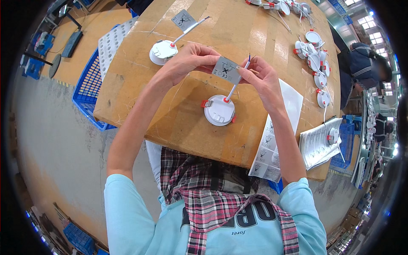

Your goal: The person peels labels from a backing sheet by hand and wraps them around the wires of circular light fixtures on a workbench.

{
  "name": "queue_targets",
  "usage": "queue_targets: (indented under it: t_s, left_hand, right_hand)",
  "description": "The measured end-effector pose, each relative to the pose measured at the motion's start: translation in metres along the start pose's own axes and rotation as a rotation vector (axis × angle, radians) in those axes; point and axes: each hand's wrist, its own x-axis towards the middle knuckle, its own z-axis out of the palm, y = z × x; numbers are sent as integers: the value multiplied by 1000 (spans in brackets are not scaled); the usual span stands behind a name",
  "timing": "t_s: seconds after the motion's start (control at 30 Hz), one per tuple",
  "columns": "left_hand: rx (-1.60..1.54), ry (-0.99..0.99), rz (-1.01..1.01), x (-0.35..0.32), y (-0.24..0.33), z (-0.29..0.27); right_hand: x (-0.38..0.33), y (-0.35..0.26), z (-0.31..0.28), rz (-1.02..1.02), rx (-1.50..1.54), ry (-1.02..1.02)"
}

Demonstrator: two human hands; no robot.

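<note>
Head view: the left hand [190, 63] is closed in a pinch on the left edge of a grey label [222, 73], which is held up above the tabletop [191, 140] between the two hands. The right hand [262, 78] pinches the white cable [231, 91] between thumb and fingers, its thumb at the label's right edge; whether it grips the label too, I cannot tell. Below, the round lamp [218, 114] lies back up on the tabletop, the cable rising from its red inlet. The label looks thin, very light and easily creased, perhaps tacky behind, so its edges or corners are the best hold. The cable should be bendy but springy, round enough to roll in the fingertips, and is best held along its white sheath, clear of the fine wire ends. The lamp seems light and hard; its rim gives a safer hold than its red-tipped clips.
</note>
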Motion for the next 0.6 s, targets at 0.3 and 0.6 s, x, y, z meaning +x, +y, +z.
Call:
queue_targets:
  t_s: [0.3,0.6]
  left_hand:
    - [-12,9,-8,-4,2,-2]
    - [-16,16,-16,-3,9,3]
  right_hand:
    - [-1,-2,5,25,32,24]
    - [-2,-2,3,23,30,34]
